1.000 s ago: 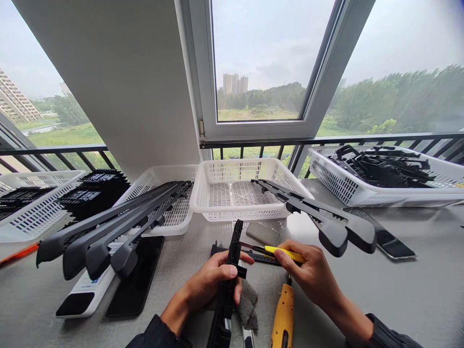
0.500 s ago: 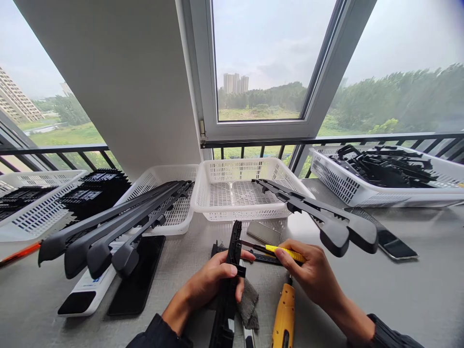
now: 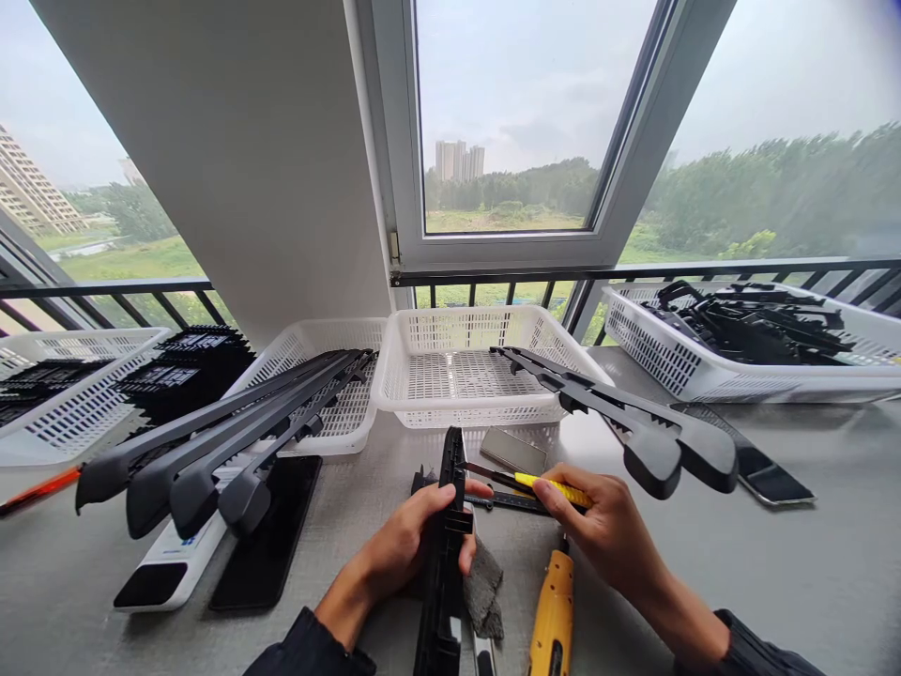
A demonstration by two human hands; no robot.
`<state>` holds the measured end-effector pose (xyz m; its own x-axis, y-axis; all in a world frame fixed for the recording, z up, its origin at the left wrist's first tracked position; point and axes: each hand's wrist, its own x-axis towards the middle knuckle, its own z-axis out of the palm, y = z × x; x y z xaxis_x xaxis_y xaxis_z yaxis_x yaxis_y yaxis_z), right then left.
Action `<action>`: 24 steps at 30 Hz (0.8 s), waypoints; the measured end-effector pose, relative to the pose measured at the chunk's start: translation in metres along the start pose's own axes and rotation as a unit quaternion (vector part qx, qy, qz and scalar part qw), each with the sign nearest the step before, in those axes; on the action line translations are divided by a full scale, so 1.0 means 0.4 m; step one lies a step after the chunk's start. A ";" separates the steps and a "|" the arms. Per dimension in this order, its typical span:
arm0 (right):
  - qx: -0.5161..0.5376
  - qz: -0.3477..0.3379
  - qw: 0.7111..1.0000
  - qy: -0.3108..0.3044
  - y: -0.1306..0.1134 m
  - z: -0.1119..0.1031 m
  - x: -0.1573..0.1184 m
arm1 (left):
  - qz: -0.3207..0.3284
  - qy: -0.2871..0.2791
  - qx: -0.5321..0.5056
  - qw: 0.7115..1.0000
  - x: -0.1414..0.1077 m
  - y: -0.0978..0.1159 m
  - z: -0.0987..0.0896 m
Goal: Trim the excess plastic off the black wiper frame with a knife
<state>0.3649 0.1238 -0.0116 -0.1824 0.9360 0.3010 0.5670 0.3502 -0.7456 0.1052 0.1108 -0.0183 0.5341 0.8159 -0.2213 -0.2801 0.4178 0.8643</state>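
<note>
My left hand [image 3: 404,540] is wrapped round a long black plastic part [image 3: 443,582], held lengthwise and tilted up at its far end. My right hand [image 3: 612,530] grips a yellow utility knife [image 3: 556,488], its blade pointing left at the edge of the black part. Behind the hands a black caliper [image 3: 517,502] lies on the table near a flat grey block [image 3: 513,450]. A grey cloth [image 3: 483,591] rests just right of the black part. Between the hands lies a yellow power tool [image 3: 553,610].
White baskets [image 3: 479,410] line the window side, the right one [image 3: 746,382] filled with black parts. Long dark grey rails [image 3: 218,441] lean on the left basket, two more [image 3: 648,451] on the middle one. Phones [image 3: 267,545] and a stack of black grids [image 3: 183,371] stand nearby.
The black part has tipped slightly left at its far end, and my left thumb has slid a little up along it. The knife in my right hand has barely moved.
</note>
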 end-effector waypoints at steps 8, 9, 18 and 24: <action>0.008 0.006 1.000 0.004 0.012 0.001 -0.008 | -0.008 -0.001 0.012 1.000 0.008 -0.007 -0.002; 0.008 0.007 1.000 0.002 0.012 0.001 -0.008 | -0.009 -0.002 0.014 1.000 0.009 -0.009 -0.004; 0.004 0.015 1.000 -0.011 0.012 0.001 -0.004 | 0.002 -0.003 0.018 1.000 0.009 -0.012 -0.003; 0.009 0.012 1.000 -0.009 0.012 0.002 -0.001 | -0.002 -0.005 0.016 1.000 0.009 -0.011 -0.004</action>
<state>0.3671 0.1250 -0.0156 -0.1830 0.9445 0.2727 0.5560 0.3283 -0.7636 0.1071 0.1127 -0.0239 0.5431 0.8101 -0.2209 -0.2524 0.4084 0.8772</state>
